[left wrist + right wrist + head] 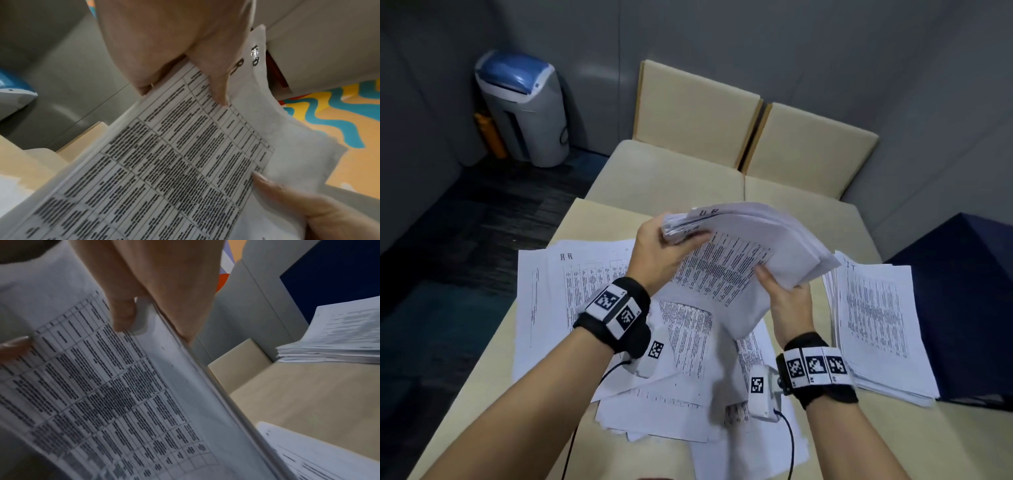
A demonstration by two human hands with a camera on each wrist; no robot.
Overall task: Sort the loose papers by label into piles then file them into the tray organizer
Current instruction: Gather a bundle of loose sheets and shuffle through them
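A thick sheaf of papers (750, 246) is held above the table (493, 370) at centre, the left hand (661, 253) pinching its 10 o'clock corner, the right hand (787, 294) gripping its 4 o'clock edge. Light, floppy, slippery sheets — best clamped at opposite edges, since loose ones would likely fan out.

Dim even light, blurred wrist views

Beige table (482, 370) bearing three groups of printed papers. Sheet labelled "H-R" (571, 294) at left; loose overlapping sheets (688, 404) at centre (partly fanned); squared stack (876, 325) at right, against a dark blue box (962, 308).
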